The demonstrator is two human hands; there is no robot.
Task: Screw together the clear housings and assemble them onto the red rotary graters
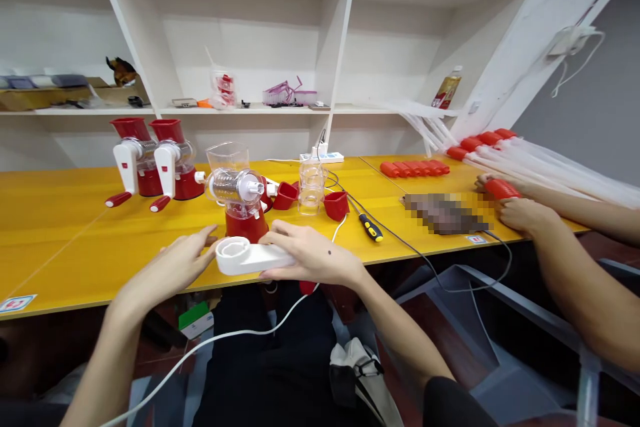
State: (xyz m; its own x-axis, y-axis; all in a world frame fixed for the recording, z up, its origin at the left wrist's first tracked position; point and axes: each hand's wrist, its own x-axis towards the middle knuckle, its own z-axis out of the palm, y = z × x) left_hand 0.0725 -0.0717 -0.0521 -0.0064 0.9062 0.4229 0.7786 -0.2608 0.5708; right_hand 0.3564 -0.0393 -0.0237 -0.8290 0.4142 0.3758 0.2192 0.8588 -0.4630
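My right hand grips a white crank handle by its arm, the round socket end pointing left. A bit of red, probably its knob, shows below that hand. In front of me stands a rotary drum grater with a red base, a clear hopper and a metal drum; its white shaft end is bare. My left hand hovers left of the grater and the crank socket, fingers apart and holding nothing. Whether its fingertips touch anything, I cannot tell.
Two graters with cranks stand at left. Red hoppers, clear housings and a screwdriver lie right of the grater. A power strip is behind. At right, a co-worker's hands hold a red part. A white cable crosses my lap.
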